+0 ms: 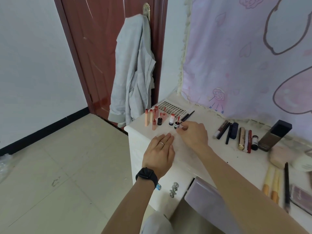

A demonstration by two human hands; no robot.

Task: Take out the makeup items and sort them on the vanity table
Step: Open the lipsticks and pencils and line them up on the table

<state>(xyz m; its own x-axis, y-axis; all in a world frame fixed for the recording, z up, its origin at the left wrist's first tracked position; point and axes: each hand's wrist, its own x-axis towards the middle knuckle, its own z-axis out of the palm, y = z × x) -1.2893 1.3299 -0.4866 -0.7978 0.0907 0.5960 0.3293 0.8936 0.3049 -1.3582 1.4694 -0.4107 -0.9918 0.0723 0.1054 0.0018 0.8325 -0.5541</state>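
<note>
On the white vanity table (219,154), several lip tubes stand upright in a cluster (154,117) near the left corner. My right hand (192,135) pinches a small dark lip tube with a red tip (177,124) at the cluster's right end. My left hand (159,152) lies flat on the tabletop near the front edge, fingers straight, holding nothing. A row of lipsticks, pencils and small bottles (236,136) lies further right. A lash tray (170,108) lies behind the cluster.
A dark rectangular box (274,135) lies at the right. Pencils and a palette (287,188) sit by the near right edge. A drawer (202,196) stands open below the tabletop. A grey garment (133,73) hangs on the door at the left.
</note>
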